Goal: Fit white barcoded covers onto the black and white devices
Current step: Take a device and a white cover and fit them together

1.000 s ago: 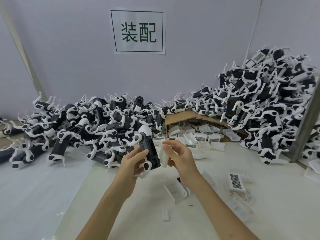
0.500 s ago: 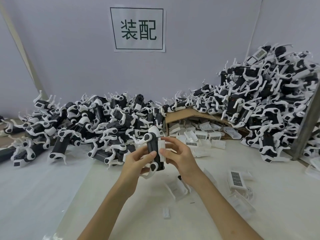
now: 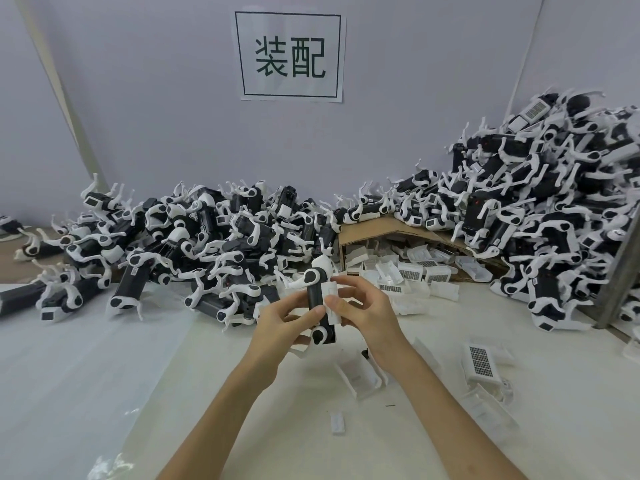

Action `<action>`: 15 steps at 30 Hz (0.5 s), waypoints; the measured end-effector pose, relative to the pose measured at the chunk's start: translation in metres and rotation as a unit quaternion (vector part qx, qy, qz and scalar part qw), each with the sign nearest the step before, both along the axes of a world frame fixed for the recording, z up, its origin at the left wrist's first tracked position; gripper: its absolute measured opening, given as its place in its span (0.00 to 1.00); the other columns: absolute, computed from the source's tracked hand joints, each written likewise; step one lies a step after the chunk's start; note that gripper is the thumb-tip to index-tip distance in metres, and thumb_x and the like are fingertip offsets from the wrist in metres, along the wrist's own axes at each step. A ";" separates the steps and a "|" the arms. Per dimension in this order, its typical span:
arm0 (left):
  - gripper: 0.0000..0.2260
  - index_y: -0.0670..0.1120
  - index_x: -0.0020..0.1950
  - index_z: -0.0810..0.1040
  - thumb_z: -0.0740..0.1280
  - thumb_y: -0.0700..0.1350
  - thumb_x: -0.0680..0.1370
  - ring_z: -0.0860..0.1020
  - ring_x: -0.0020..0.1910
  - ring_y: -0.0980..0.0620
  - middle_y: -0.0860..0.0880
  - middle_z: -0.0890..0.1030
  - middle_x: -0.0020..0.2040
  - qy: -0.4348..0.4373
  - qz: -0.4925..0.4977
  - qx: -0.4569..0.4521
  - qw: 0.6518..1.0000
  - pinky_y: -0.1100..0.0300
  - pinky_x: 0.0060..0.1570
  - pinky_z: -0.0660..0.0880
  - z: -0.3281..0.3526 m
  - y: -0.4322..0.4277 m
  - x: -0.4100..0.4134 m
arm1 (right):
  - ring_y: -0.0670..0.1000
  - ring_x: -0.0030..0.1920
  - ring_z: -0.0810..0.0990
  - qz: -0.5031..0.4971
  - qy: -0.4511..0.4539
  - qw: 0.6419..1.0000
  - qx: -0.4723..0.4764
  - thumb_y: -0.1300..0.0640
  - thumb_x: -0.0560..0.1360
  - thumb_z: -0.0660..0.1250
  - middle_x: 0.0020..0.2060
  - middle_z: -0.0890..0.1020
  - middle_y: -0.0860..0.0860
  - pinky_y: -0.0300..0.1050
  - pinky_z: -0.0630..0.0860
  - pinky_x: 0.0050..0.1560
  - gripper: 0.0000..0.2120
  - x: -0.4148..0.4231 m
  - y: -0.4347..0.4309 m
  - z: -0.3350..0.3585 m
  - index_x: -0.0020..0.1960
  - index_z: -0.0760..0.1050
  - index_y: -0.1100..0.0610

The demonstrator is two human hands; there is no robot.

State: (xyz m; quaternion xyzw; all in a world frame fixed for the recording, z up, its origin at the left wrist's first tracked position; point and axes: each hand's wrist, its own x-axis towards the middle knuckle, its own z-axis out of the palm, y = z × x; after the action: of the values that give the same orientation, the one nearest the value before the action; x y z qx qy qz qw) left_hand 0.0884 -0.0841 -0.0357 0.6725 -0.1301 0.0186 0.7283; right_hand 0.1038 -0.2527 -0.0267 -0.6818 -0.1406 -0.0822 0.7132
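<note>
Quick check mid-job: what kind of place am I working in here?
Most likely a factory assembly bench. A wall sign reads 装配 (assembly), heaps of identical black and white devices line the wall, and a cardboard box spills white barcoded covers. The left hand holds one device, the right hand its cover.

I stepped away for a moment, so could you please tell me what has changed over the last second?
The right hand brought the white cover leftward from beside the device onto its side, and now pinches it there. The left hand still grips the device. The device piles, cardboard box and loose covers on the table stayed put.
</note>
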 end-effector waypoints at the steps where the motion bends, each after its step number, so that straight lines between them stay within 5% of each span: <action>1: 0.10 0.51 0.59 0.84 0.72 0.44 0.78 0.84 0.44 0.52 0.47 0.86 0.48 -0.002 -0.002 0.003 1.000 0.65 0.38 0.77 0.000 0.000 0.000 | 0.54 0.45 0.83 0.000 0.002 1.000 0.001 0.54 0.71 0.77 0.50 0.85 0.57 0.53 0.80 0.48 0.16 0.000 0.000 0.000 0.57 0.81 0.50; 11: 0.14 0.55 0.59 0.84 0.72 0.53 0.73 0.84 0.45 0.54 0.49 0.87 0.49 -0.005 -0.011 0.021 1.000 0.64 0.39 0.77 0.001 0.002 -0.002 | 0.53 0.45 0.83 0.006 0.006 1.000 0.000 0.56 0.73 0.76 0.51 0.85 0.56 0.50 0.78 0.46 0.14 0.000 0.001 0.000 0.58 0.80 0.52; 15: 0.14 0.55 0.58 0.85 0.71 0.53 0.74 0.84 0.50 0.44 0.47 0.87 0.51 0.005 -0.017 0.005 1.000 0.57 0.45 0.79 0.000 0.000 -0.002 | 0.56 0.50 0.84 0.021 0.004 1.000 0.000 0.55 0.76 0.73 0.52 0.85 0.55 0.53 0.80 0.50 0.12 0.001 -0.001 -0.001 0.59 0.81 0.51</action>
State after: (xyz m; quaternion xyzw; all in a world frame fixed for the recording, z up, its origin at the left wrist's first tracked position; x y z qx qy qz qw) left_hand 0.0861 -0.0839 -0.0354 0.6742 -0.1379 0.0025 0.7256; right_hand 0.1047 -0.2539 -0.0275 -0.6791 -0.1520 -0.0642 0.7153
